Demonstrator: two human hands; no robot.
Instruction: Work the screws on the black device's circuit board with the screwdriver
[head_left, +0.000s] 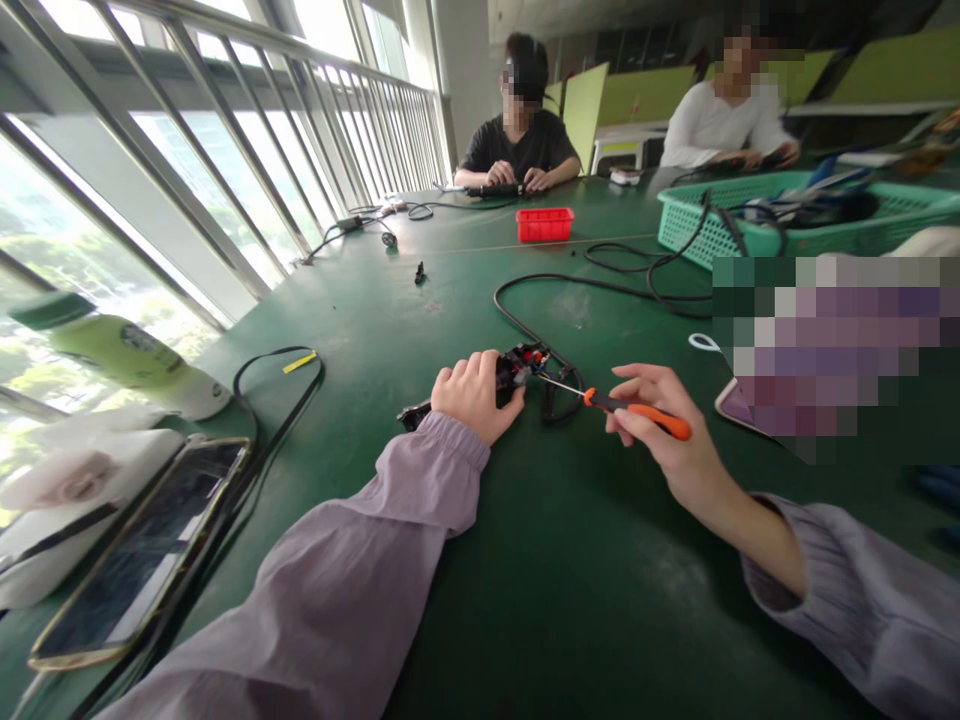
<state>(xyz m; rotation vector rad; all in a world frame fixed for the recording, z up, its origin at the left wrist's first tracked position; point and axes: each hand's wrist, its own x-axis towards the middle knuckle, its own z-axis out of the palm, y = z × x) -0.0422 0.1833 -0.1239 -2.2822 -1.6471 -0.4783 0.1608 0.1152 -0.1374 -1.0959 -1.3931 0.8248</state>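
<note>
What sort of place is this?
Probably a shared electronics workshop: a screwdriver held at a black device with exposed wires, a teal basket holding cables, and two other people at the same green table.

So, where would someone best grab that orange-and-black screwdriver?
Probably by the screwdriver's thick handle, coming from the person's right, as the right hand does. The handle points that way, while the thin shaft runs left toward the opened black device in the left hand, offering less to grip.
</note>
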